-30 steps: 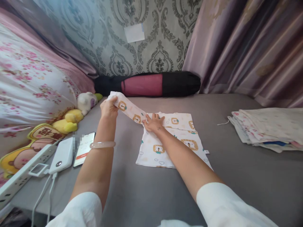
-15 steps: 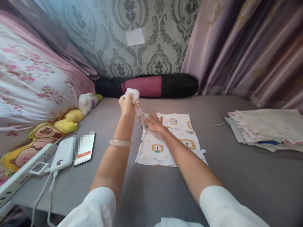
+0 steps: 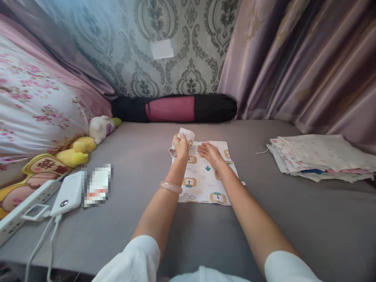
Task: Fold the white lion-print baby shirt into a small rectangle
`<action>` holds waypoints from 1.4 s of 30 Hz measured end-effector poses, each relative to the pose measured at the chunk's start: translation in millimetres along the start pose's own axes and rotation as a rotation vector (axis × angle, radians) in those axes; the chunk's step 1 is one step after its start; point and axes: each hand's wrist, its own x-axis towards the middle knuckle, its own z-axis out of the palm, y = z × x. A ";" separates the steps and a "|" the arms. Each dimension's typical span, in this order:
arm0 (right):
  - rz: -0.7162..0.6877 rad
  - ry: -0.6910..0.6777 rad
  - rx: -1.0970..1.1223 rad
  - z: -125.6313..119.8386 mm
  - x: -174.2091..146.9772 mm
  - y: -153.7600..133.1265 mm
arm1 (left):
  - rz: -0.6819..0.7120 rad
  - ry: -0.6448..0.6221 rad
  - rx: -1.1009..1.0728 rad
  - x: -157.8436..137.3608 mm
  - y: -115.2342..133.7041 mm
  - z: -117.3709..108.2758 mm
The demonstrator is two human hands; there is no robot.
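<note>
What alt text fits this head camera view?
A person's left hand grips a bunched part of a white printed garment on a gray surface; the open right hand is over the garment. Folded cloths lie right, plush toys left.

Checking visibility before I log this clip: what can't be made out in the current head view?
All in the head view:
Printed garment: parts hidden by the left hand and right forearm.
Phone screen: pixelated, unreadable.
White cables: cut off by the bottom edge.
Folded cloth pile: lower layers mostly covered by the top ones.
</note>
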 end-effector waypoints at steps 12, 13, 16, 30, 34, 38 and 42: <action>0.055 -0.082 0.089 -9.4 -4.3 -6.3 | 0.337 -0.536 0.256 -46.4 -30.6 1.0; 0.054 -0.094 0.110 -10.0 -3.8 -7.1 | 0.390 -0.537 0.278 -48.3 -31.3 -0.7; 0.050 -0.068 0.151 -11.0 -1.1 -5.6 | 0.524 -0.507 0.413 -48.4 -32.5 -7.9; -0.072 0.287 0.143 -40.4 17.6 -10.4 | 0.268 -0.054 1.117 -19.0 -32.7 -45.6; -0.061 0.370 0.128 -53.4 21.0 -12.7 | 0.248 -0.086 1.122 -17.1 -32.3 -48.1; -0.072 0.421 0.060 -58.4 19.0 -14.2 | 0.261 -0.108 1.115 -19.3 -33.6 -47.6; -0.091 0.436 -0.094 -59.7 14.5 -15.3 | 0.261 -0.108 1.129 -22.2 -33.7 -46.4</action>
